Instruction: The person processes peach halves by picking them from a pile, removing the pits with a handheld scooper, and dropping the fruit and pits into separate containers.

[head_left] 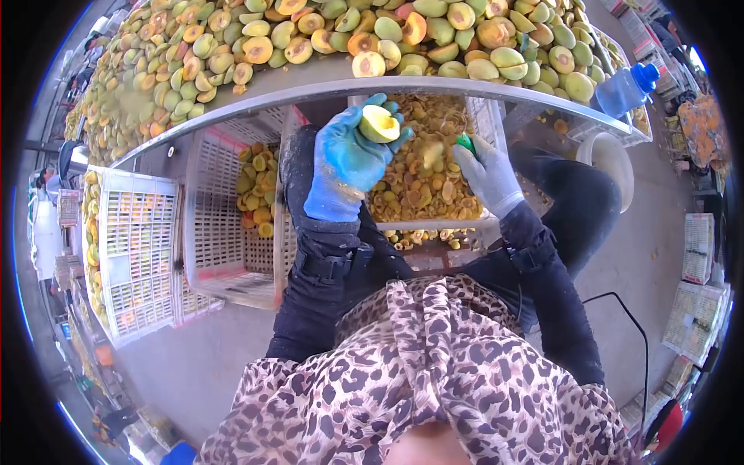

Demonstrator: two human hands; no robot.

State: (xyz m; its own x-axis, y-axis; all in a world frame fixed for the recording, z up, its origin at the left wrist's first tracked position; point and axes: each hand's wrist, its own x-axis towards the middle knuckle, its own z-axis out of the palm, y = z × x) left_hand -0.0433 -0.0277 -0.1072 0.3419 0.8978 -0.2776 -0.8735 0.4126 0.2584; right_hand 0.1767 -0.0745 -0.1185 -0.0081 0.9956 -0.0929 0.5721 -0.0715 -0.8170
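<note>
My left hand (353, 159), in a blue rubber glove, is closed on a peach half (380, 124), its pale yellow cut side with a hollow turned up. In a grey-lavender glove, my right hand (487, 174) grips a small tool with a green handle (465, 142); its tip is too thin to make out. Below and between both hands stands a crate (484, 116) holding brownish pits and scraps (434, 190). A blurred yellowish piece (431, 153) shows above the scraps, between my hands.
A metal-edged table (310, 91) heaped with peach halves (387, 31) lies ahead. Plastic crates (232, 225) stand at left, some with fruit (260, 186). A blue bottle (624, 89) rests at the table's right edge, with a white bucket (616, 167) below. A black cable (639, 333) hangs at right.
</note>
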